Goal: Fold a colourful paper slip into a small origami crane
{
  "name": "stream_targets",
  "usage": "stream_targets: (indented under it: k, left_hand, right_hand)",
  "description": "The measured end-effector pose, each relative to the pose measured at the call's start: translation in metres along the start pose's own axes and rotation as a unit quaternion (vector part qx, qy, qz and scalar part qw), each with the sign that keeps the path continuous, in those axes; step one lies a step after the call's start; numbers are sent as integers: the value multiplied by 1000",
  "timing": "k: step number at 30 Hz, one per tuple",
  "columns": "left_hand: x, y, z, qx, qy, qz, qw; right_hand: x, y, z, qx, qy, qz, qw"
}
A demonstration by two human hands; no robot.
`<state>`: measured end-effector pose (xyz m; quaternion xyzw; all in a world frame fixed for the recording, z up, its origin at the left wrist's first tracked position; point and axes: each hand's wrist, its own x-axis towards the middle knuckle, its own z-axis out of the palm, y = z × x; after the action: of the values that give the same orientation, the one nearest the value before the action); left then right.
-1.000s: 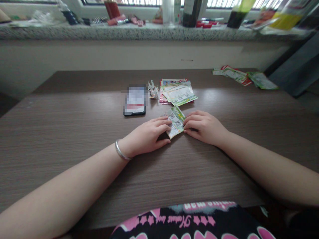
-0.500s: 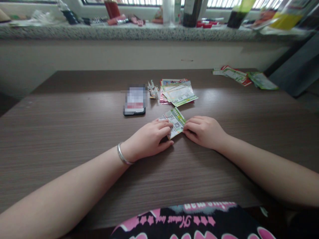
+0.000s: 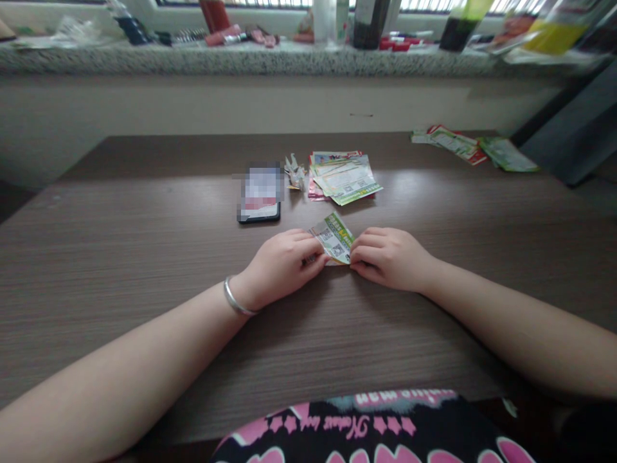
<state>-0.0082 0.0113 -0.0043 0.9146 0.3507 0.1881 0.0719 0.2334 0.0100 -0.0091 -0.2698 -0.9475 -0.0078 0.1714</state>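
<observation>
Change noted at the near edge of the printed slip [image 3: 336,236]: half a second ago a pointed corner was seen sticking out toward the body, with the left hand [image 3: 286,260] laid over the sheet and its thumb kept off; now that corner is not shown, and a short, straighter edge with a thin strip along it is seen instead — turned up or folded by the look of it, though the layers cannot be told apart. The left fingers have been drawn in, the slip's near-left edge pinched by thumb and fingertips; the near-right corner is gripped by the right hand [image 3: 391,257], fingers curled, thumb tip partly hidden. The slip is held low over the table [image 3: 308,347], between both hands, nearer the body than the stack of slips [image 3: 351,181]. For the work, this is judged a shift from steadying the paper to shaping its near edge — crease not visibly pressed flat yet. The phone [image 3: 261,193], crumpled paper piece [image 3: 295,175] and loose slips [image 3: 457,143] at far right are touched by neither hand
</observation>
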Motion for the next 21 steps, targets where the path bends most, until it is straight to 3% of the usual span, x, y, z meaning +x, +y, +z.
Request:
stream_targets:
  k: [5,21]
  left_hand:
    - [4,-4,1,-54,-2,-40,998]
    - [2,3,0,-49,-27,-70,996]
  right_hand:
    - [0,0,2,10,-2,9,1000]
    - [1,4,2,60,3,20,998]
